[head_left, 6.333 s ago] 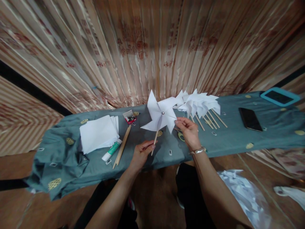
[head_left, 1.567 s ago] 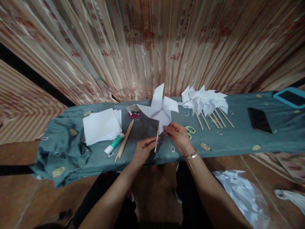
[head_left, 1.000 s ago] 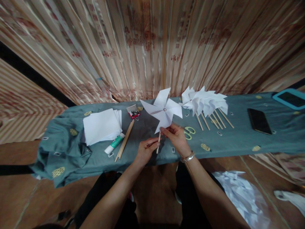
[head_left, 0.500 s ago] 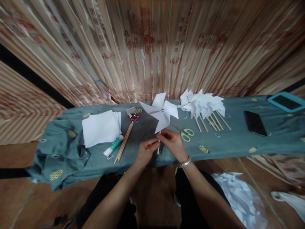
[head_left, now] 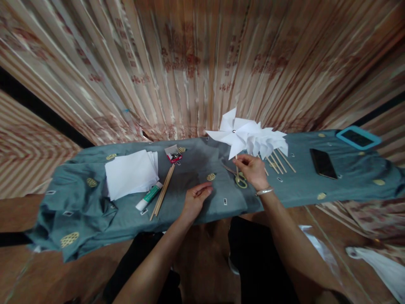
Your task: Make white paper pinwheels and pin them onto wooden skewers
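Observation:
My right hand [head_left: 251, 169] pinches the wooden stick of a white paper pinwheel [head_left: 233, 131] and holds it upright, its blades overlapping a row of finished pinwheels [head_left: 275, 141] at the back right. Below that hand, green-handled scissors [head_left: 241, 181] lie partly behind the stick. Over the cloth at the front middle, my left hand [head_left: 195, 200] holds nothing, its fingers loosely stretched out. To its left lie several wooden sticks [head_left: 162, 194] and a green and white glue stick [head_left: 148, 196]. A small red box [head_left: 174, 154] with its lid up contains shiny metal pins.
A stack of white paper [head_left: 131, 175] lies left on the green cloth [head_left: 202, 211] covering the table. On the right are a black phone [head_left: 323, 163] and a blue-framed tablet [head_left: 358, 137]. A patterned curtain [head_left: 190, 63] hangs behind. Clear plastic with white paper [head_left: 319, 247] lies on the floor.
The pinwheel has moved right with my right hand, up against the row of others. My left hand has let go of its stick and stays near the middle.

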A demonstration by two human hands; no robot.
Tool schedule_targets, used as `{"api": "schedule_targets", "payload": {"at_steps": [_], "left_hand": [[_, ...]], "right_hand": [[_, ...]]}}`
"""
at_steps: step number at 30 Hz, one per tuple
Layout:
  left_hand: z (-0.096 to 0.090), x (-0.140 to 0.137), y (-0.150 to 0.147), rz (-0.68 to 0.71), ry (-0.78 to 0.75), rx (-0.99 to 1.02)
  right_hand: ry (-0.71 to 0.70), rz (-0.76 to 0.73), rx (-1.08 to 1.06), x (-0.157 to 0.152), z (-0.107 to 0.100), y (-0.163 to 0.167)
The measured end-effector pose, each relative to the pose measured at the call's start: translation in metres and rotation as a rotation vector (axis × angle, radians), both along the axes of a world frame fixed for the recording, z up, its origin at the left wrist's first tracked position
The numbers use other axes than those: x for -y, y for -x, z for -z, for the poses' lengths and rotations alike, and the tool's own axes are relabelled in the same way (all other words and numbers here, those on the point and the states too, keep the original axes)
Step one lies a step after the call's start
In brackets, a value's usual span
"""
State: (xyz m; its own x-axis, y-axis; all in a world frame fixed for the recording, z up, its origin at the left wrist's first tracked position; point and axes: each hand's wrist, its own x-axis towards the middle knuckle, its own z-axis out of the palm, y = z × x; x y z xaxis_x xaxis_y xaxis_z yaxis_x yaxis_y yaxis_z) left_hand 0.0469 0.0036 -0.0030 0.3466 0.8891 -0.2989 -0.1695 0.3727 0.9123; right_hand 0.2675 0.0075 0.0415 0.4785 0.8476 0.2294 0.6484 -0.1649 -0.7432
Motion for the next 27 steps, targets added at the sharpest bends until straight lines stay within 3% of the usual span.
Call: {"api": "schedule_targets", "payload": {"at_steps": [4, 8, 15, 27], "left_hand": [[-0.001, 0.0, 0.003, 0.004, -0.006, 0.007], [-0.005, 0.0, 0.004, -0.004, 0.0, 0.021], [-0.007, 0.001, 0.005, -0.004, 0.01, 0.018], [-0.003, 0.002, 0.002, 0.006, 0.012, 0.013]], "right_hand": [[0.161, 0.056, 0.302, -0.016, -0.012, -0.041], [0.32, 0.038, 0.483, -0.022, -0.003, -0.061], [0.4, 0.064, 0.535, -0.032, 0.022, -0.07], [0.49, 0.132, 0.594, -0.032, 0.033, -0.069]]}}
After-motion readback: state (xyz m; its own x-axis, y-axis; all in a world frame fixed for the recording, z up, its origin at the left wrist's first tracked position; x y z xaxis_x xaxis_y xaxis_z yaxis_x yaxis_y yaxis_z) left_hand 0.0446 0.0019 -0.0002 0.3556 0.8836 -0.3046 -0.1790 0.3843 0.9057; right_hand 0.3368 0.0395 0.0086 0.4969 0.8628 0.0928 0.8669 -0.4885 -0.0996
